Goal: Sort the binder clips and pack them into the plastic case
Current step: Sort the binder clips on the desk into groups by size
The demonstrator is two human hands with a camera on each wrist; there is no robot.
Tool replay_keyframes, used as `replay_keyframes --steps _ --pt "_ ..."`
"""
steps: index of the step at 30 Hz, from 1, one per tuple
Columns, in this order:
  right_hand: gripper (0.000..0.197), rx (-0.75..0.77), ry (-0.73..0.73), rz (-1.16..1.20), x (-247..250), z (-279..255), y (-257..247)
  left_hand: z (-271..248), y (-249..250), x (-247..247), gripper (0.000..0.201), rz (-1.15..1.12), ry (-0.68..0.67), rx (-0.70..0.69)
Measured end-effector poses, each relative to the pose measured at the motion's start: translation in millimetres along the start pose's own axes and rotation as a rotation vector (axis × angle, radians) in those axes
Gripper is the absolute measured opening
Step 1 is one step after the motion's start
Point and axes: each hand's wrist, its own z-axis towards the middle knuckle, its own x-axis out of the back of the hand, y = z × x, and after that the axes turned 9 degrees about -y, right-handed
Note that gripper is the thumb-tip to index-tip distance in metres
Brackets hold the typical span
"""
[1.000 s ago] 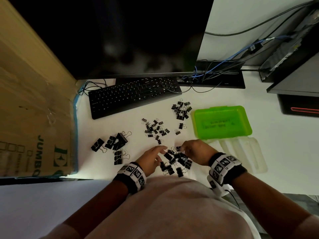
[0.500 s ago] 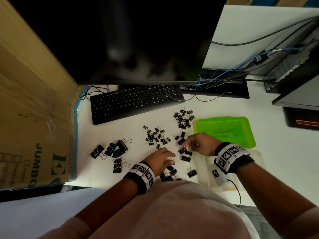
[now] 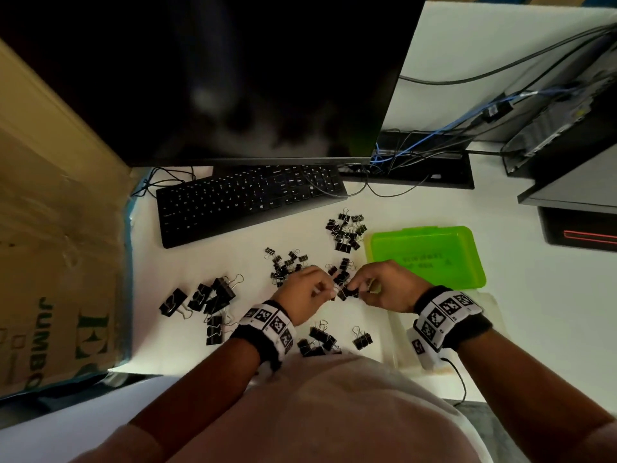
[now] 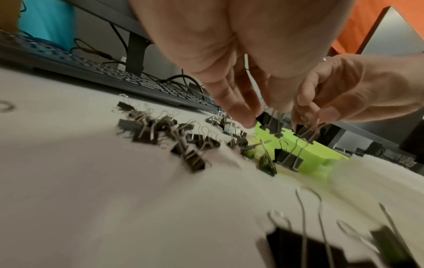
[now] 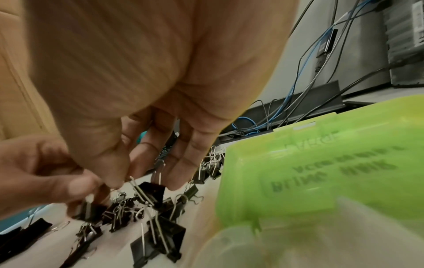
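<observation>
Head: left hand [image 3: 305, 292] & right hand [image 3: 384, 289] meet over binder clips [image 3: 345, 289] beside green plastic case [image 3: 467, 255], likely separating sizes.
L wrist: fingertips [image 4: 243, 116] pinch a clip.
R wrist: fingertips [image 5: 114, 181] pinch a wire handle.

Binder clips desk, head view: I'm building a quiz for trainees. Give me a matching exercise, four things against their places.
Things:
1. keyboard
2. green case lid
3. large binder clips
4. cardboard box

Places:
A. far left edge of the desk
B. loose group left of the left hand
C. under the monitor
D. beyond the right hand

Pairs: 1-C, 2-D, 3-B, 4-A
</observation>
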Motion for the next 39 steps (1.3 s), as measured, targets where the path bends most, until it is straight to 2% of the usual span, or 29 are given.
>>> replay_keyframes --steps 2,4,7,10,16,20,24,26,27,29,31,33,35,39 --pt "0.036 0.004 0.012 0.017 5 0 1 17 6 5 0.010 0.025 0.077 -0.004" --pt "0.032 -0.007 0.007 0.029 8 0 0 35 15 12 0.010 0.030 0.137 -0.001" --pt "0.037 0.046 -0.057 -0.009 6 -2 -4 62 21 18 0.009 -0.002 0.200 -0.024" --pt "0.040 0.070 -0.068 -0.029 -1 -5 -7 83 20 19 0.007 -0.016 0.197 -0.017" --pt "0.041 -0.013 -0.077 -0.072 -10 -6 -1 99 19 16 0.005 0.033 0.157 -0.017" --pt "0.038 -0.041 0.083 -0.043 4 0 2 101 23 19 0.005 0.019 0.167 -0.010" --pt "0.039 -0.086 0.302 -0.058 28 25 4 94 30 21 0.022 0.040 0.232 -0.003" --pt "0.039 -0.069 0.387 -0.070 37 40 5 81 33 18 0.020 0.093 0.254 -0.030" --pt "0.038 -0.050 0.407 -0.079 41 46 5 74 33 14 0.018 0.125 0.221 -0.039" --pt "0.036 -0.017 0.404 -0.097 44 57 7 59 28 4 0.020 0.213 0.059 -0.039" --pt "0.036 -0.001 0.361 -0.135 43 64 7 46 21 -7 0.031 0.323 -0.106 -0.059" --pt "0.033 0.003 0.321 -0.204 38 63 6 37 16 -13 0.039 0.395 -0.213 -0.053" --pt "0.030 0.019 0.255 -0.307 30 56 2 30 15 -16 0.041 0.408 -0.248 -0.040" --pt "0.031 0.006 -0.020 -0.468 8 48 -4 20 18 -18 0.037 0.460 -0.304 -0.092"
